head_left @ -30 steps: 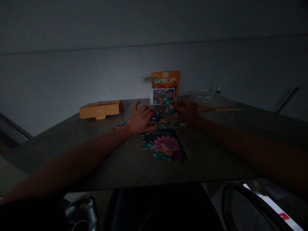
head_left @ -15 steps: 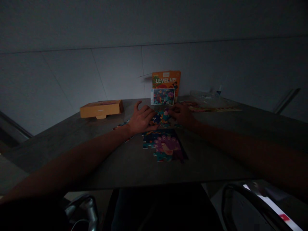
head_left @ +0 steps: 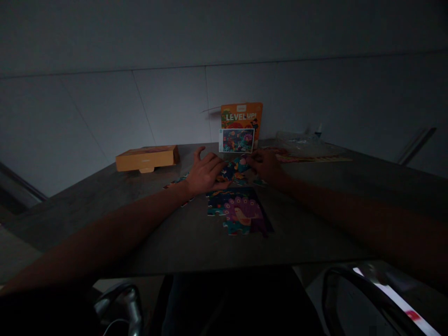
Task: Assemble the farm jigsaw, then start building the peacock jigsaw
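My left hand (head_left: 206, 173) is over a pile of loose jigsaw pieces (head_left: 229, 172), fingers spread and one finger lifted, with the thumb near the pile's front. Across from it, my right hand (head_left: 266, 164) has its fingers closed at the edge of a puzzle piece (head_left: 242, 162), which looks tilted up from the pile. In front of both hands lies a joined part of the puzzle (head_left: 241, 212) showing a purple peacock. More pieces (head_left: 178, 180) lie partly behind my left wrist. Dim light hides fine detail at the fingertips.
A picture card (head_left: 236, 141) leans on an orange "LEVEL UP!" box (head_left: 241, 114) by the wall. An orange box part (head_left: 147, 158) is on the left of the table (head_left: 168, 252). Clear plastic wrapping (head_left: 303, 143) and a flat printed sheet (head_left: 315, 159) lie at the back right.
The piece at my right fingertips has tilted and shows more of its face. My right hand has shifted slightly; my left hand stays almost in place.
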Action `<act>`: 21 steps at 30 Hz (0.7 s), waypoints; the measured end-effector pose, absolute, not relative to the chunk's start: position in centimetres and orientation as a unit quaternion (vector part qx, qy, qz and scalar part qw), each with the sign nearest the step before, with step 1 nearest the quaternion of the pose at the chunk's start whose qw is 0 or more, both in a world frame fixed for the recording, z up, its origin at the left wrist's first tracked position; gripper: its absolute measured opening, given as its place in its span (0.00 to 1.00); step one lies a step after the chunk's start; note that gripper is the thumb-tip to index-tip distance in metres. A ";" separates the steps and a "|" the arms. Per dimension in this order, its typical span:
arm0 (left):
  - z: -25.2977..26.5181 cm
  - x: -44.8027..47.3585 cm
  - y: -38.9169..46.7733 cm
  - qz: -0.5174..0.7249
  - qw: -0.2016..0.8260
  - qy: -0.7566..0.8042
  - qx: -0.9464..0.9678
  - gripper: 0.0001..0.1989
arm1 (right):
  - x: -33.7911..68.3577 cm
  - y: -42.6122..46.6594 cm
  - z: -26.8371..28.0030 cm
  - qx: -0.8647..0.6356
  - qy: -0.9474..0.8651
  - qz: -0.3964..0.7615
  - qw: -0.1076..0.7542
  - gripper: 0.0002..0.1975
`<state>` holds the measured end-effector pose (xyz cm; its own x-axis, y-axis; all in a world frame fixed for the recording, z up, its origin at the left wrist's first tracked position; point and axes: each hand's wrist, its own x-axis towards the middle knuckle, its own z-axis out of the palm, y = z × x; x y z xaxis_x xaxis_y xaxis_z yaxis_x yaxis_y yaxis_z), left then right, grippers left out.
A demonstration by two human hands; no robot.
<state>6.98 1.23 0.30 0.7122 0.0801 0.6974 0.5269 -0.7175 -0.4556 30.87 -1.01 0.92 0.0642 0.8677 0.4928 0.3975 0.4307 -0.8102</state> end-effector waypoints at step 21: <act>0.2 6.9 1.3 -0.318 0.351 -0.174 -0.863 0.20 | 31.1 -1.3 1.1 -0.510 -0.621 0.256 0.537 0.11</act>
<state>6.89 1.28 0.23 0.7374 0.0773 0.6711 0.5235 -0.6933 -0.4953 31.10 -1.28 1.11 0.0966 0.9089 0.4057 0.3598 0.3482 -0.8656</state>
